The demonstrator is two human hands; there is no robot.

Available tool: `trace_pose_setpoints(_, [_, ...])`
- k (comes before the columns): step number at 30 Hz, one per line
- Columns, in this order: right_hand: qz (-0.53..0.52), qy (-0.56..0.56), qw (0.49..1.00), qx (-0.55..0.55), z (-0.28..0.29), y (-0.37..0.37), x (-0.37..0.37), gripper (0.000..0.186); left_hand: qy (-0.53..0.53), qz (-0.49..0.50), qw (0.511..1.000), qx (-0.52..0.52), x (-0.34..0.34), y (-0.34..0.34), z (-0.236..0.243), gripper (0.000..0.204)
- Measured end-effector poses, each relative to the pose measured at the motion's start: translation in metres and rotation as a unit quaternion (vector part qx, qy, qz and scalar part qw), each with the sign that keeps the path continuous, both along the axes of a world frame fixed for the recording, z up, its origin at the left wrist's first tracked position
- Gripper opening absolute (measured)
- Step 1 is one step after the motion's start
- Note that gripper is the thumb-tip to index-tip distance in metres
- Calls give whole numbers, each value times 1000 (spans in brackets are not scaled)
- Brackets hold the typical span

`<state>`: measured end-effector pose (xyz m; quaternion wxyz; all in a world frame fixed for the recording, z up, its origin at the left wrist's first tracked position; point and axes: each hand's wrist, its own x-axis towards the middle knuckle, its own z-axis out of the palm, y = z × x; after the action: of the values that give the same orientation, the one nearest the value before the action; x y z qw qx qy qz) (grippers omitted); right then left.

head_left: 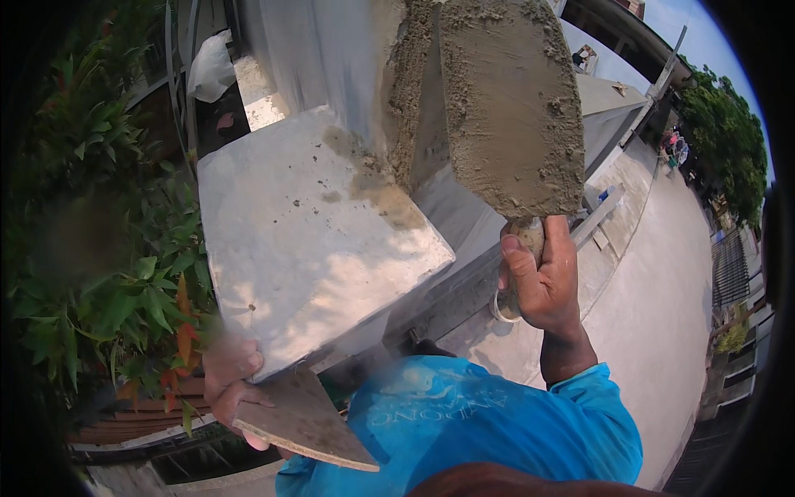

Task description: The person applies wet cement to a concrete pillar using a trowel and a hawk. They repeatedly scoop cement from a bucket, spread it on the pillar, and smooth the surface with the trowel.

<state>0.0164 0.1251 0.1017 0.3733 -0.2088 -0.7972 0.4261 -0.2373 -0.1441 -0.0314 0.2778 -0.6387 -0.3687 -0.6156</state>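
My right hand (542, 277) grips the wooden handle of a trowel (509, 108), held upright with its blade raised and coated in wet grey mortar. The blade stands against the corner of a grey concrete pillar (323, 50), where mortar is smeared along the edge. My left hand (232, 381) holds a flat brown board (302, 422) at the lower left, just under the front corner of the pillar's flat concrete cap (298, 240). Mortar spots lie on the cap.
Green and red-leaved bushes (124, 273) crowd the left side. A concrete pavement (662, 298) stretches to the right, with trees (729, 141) and distant people at the far end. A white bag (211, 66) lies at the upper left. My blue sleeve (464, 422) fills the bottom.
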Motion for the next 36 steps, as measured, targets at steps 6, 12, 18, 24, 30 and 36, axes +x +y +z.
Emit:
trace_pose_setpoints(6, [-29, -14, 996, 80, -6, 5, -9, 30, 82, -62, 995, 5, -22, 1, 2, 82])
trace_pose_setpoints(12, [-58, -33, 992, 107, -4, 7, -18, 32, 39, 7, 996, -85, -2, -13, 24, 72])
trace_pose_setpoints(18, [-63, -82, 989, 106, -12, 2, -18, 34, -32, 44, 997, -57, 11, -8, 14, 73])
trace_pose_setpoints(24, [-73, -31, 993, 89, -11, 1, -20, 34, -67, 33, 997, -29, 18, -1, 18, 83])
trace_pose_setpoints(30, [-67, -45, 989, 124, -14, -2, -22, 34, -108, 59, 992, -29, 24, -1, 16, 84])
trace_pose_setpoints(36, [-88, -94, 984, 122, -19, -1, -29, 35, -126, 71, 989, -26, 30, 0, 22, 84])
